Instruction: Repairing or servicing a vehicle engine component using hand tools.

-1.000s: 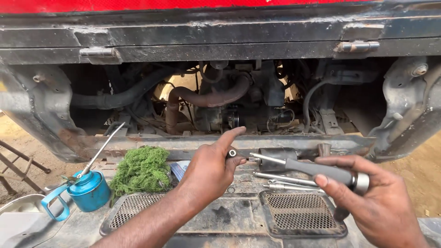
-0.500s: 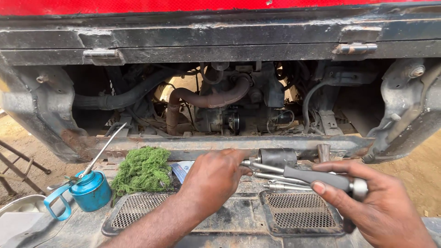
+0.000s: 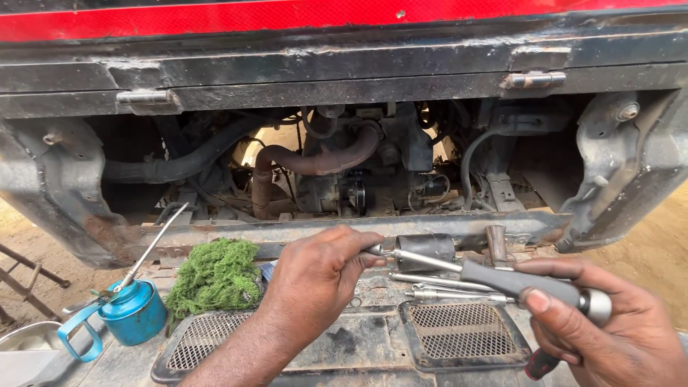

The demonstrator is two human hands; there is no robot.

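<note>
My right hand (image 3: pixel 609 330) grips the dark grey handle of a long screwdriver-like tool (image 3: pixel 516 277) at the lower right. Its metal shaft runs left to my left hand (image 3: pixel 319 276), whose fingers pinch the tip end. Both hands hover over a rusty metal panel (image 3: pixel 358 344) with two mesh grilles in front of an open engine bay (image 3: pixel 344 172). Under the tool lie a few loose metal tools (image 3: pixel 437 287) and a dark cylindrical part (image 3: pixel 426 246).
A blue oil can with a long spout (image 3: pixel 132 308) stands at the left beside a clump of green fibre (image 3: pixel 215 276). A metal bowl (image 3: pixel 21 344) sits at the far left. A red body panel (image 3: pixel 322 14) spans the top. Sandy ground lies on both sides.
My left hand dropped from a raised pinch to close over the tool's tip. The tool and my right hand shifted slightly lower and to the right.
</note>
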